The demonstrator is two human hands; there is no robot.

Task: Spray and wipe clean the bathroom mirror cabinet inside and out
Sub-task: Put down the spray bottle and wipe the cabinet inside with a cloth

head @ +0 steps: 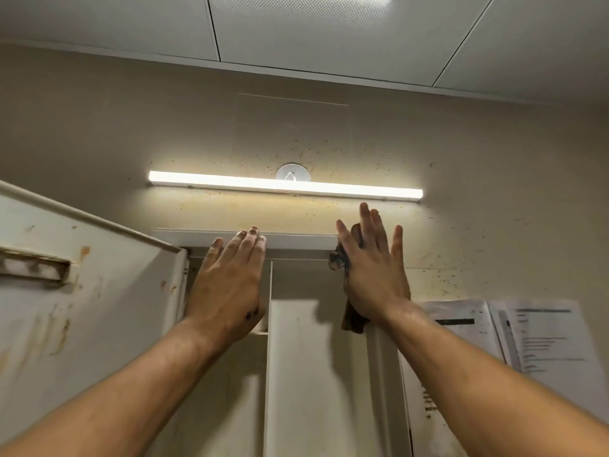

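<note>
1. Our left hand (227,288) lies flat, fingers together, fingertips on the cabinet (296,240) top edge.
2. Our right hand (372,275), fingers spread, presses a dark cloth (354,316), seemingly against the cabinet's top right corner; most of it is hidden.

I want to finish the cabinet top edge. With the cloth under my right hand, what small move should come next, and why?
Probably slide the right hand and the dark cloth leftward along the top rail, toward the left hand resting there. The cloth sits at the rail's right end.

Cabinet top edge (296,240): left hand (227,288) fingertips resting, dark cloth (342,258) against it.
</note>
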